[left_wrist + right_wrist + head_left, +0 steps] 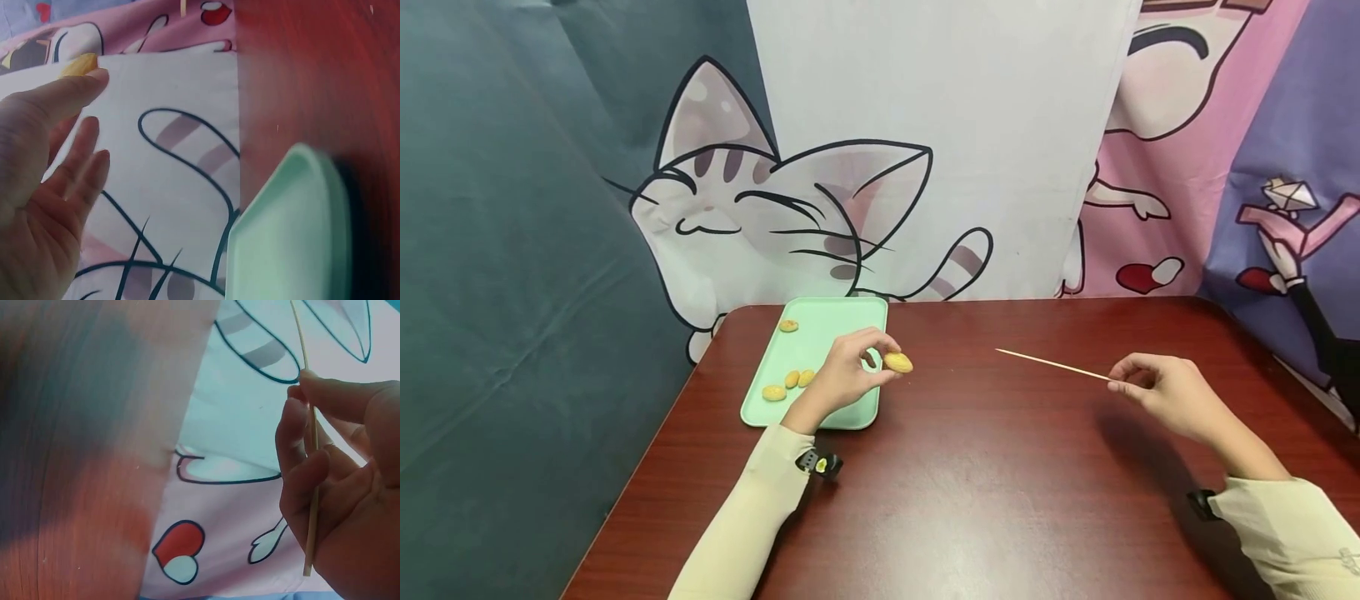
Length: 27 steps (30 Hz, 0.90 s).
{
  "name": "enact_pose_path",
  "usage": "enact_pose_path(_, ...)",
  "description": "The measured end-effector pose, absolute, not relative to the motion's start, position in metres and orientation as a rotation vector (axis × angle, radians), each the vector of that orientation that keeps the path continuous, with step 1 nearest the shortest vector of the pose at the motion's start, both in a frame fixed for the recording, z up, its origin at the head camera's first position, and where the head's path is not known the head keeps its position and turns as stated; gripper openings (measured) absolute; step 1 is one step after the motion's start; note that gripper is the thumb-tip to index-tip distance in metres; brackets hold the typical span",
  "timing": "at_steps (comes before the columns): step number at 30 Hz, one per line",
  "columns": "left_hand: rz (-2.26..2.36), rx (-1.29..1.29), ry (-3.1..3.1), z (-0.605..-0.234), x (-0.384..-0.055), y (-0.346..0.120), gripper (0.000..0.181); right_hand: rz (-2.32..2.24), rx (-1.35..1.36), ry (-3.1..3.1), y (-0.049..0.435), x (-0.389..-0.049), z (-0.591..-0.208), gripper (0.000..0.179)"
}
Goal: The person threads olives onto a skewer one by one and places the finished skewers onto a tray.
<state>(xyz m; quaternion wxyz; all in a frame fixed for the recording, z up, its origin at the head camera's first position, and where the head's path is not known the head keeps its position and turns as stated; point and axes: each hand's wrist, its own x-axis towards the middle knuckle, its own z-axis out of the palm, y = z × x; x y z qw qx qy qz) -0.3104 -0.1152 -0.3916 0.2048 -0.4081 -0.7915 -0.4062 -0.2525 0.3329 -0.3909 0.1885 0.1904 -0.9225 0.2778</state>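
Between thumb and fingertips, my left hand [847,367] pinches a small yellow oval food piece [898,362], held above the right edge of a mint-green tray [842,312]. In the left wrist view, the thumb partly covers this oval piece [81,64]. My right hand [1172,396] grips a thin bamboo skewer [1052,363], whose bare far end points left towards the piece, apart from it. The right wrist view shows the skewer [313,519] running across the palm, its blunt end below the fingers. A small dark patch shows behind the left fingers; I cannot tell what it is.
Several similar yellow pieces lie on the tray, among them one near its front left [773,392] and one at the back [788,326]. Under everything is a dark red wooden table [970,483]. A cartoon-printed cloth [1030,150] hangs behind the table.
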Motion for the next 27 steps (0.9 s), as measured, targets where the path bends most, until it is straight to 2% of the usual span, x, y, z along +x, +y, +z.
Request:
enact_pose_path(15, -1.311, -1.195, -2.024, -0.38, -0.289, -0.089, 0.035, 0.966, 0.602, -2.542, 0.311, -0.223, -0.382, 0.023)
enact_pose_path(27, -1.492, -1.141, -2.128, -0.371, -0.272, -0.077, 0.031, 1.014, 0.647, -2.546, 0.298, -0.214, -0.376, 0.024)
